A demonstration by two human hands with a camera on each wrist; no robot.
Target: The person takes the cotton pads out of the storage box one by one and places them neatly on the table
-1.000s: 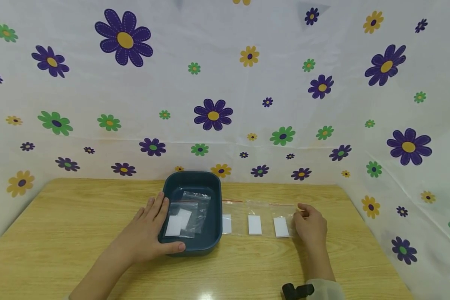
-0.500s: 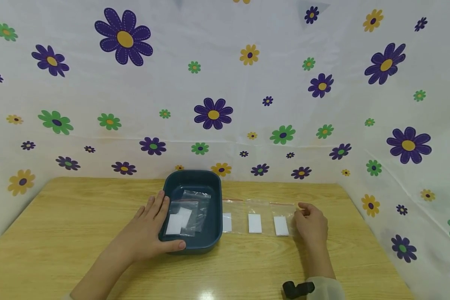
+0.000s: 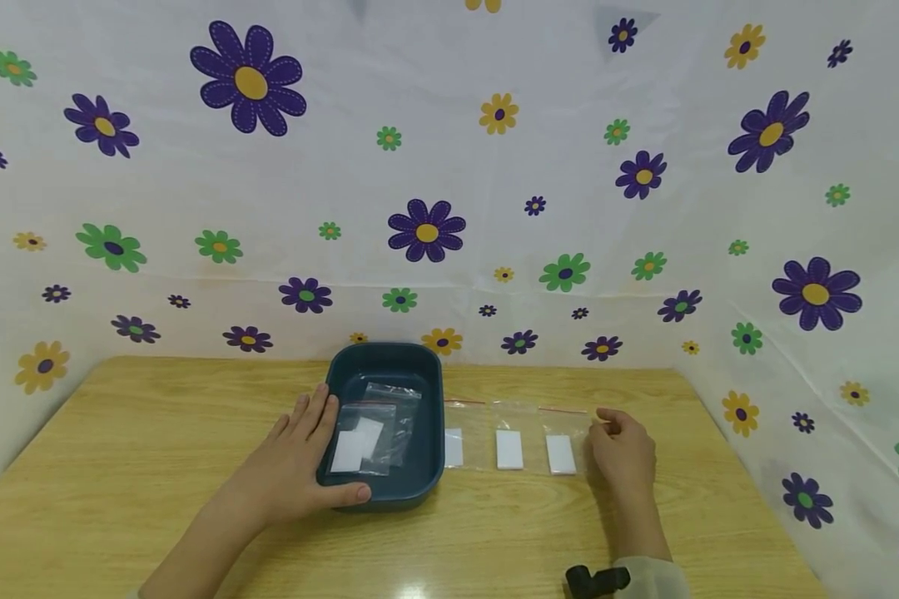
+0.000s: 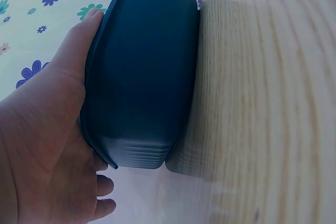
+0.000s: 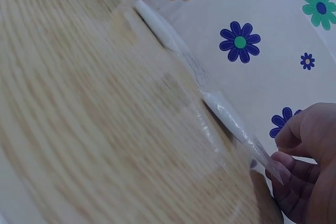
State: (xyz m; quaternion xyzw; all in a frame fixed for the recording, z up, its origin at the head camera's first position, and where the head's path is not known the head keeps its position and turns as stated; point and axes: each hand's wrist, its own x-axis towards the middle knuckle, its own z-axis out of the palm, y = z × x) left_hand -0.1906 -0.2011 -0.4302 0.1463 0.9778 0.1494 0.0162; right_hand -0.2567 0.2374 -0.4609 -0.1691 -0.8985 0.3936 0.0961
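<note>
A dark blue plastic tray [image 3: 419,491] stands on the table. My left hand [image 3: 288,462] rests along its left side with fingers spread and fairly straight, the thumb over the near rim. Inside lie clear zip bags [image 3: 404,424] with white rectangular cards. To the tray's right, a row of three zip bags lies flat, each holding a white card; the first is partly hidden by the tray wall. At the rightmost bag [image 3: 562,453], my right hand [image 3: 623,449] has its fingers curled at the edge. In the right wrist view, the film's corner [image 5: 275,174] overlaps the fingers; a pinch is not clear.
A light wooden table [image 3: 157,399] lies under everything. Flower-patterned white cloth [image 3: 494,183] hangs along its back and right. A black object [image 3: 595,581] sits by the right sleeve at the bottom of the head view.
The rightmost zip bag has shifted very slightly to the left beside my right hand. Both hands and the tray hold almost the same places.
</note>
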